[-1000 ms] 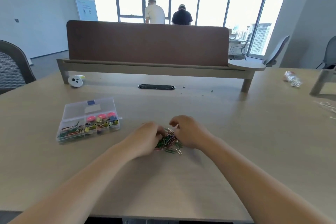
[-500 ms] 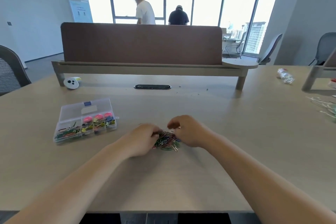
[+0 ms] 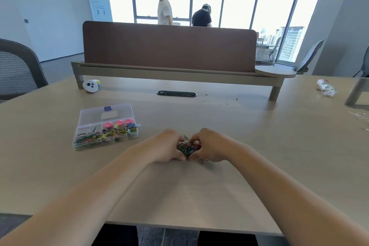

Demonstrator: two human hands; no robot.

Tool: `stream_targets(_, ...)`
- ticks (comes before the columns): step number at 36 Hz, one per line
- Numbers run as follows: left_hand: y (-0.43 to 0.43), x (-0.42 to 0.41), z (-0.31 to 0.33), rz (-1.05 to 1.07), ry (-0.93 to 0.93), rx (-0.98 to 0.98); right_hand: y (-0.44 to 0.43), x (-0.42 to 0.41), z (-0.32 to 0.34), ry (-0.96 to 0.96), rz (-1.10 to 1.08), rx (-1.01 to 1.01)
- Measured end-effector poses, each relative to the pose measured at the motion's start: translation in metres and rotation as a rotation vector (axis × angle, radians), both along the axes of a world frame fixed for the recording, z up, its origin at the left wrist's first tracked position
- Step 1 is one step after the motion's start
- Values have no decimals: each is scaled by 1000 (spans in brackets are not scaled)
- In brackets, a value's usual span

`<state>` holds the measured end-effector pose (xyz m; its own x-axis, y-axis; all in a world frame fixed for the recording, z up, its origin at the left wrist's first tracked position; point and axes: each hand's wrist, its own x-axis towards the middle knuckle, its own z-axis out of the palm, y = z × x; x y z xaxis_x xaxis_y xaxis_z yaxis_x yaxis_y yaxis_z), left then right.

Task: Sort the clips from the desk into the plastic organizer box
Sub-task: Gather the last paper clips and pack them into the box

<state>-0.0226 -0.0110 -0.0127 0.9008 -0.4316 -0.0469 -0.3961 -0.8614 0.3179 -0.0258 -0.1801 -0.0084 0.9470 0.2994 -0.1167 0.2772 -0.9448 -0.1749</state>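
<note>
Clips (image 3: 186, 148): tight coloured clump on the table (image 3: 259, 146), frame centre, mostly hidden between left hand (image 3: 166, 149) and right hand (image 3: 212, 149). Both hands curl round it; fingertips out of sight. Box (image 3: 93, 118), clear plastic, centre left, well apart, contents hard to make out. Versus 0.5 s ago: hands closer together, pile squeezed tighter, fewer clips showing.

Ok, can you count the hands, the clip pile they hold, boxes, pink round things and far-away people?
Hands: 2, left hand and right hand
Clip pile: 1
Organizer box: 1
Pink round things: 3
People: 2
Total: 9
</note>
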Motion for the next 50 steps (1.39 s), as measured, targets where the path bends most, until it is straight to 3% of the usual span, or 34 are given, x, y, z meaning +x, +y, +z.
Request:
stream_targets(14, -7, 13, -16, 66, -160, -161, -5, 12, -12, -165, -59, 197)
stream_targets(39, 7, 6, 0, 99, -252, -217, -7, 17, -3, -171, -120, 332)
stream_targets(50, 23, -2, 7, 113, -194, -243, 3, 11, 7, -128, -149, 320)
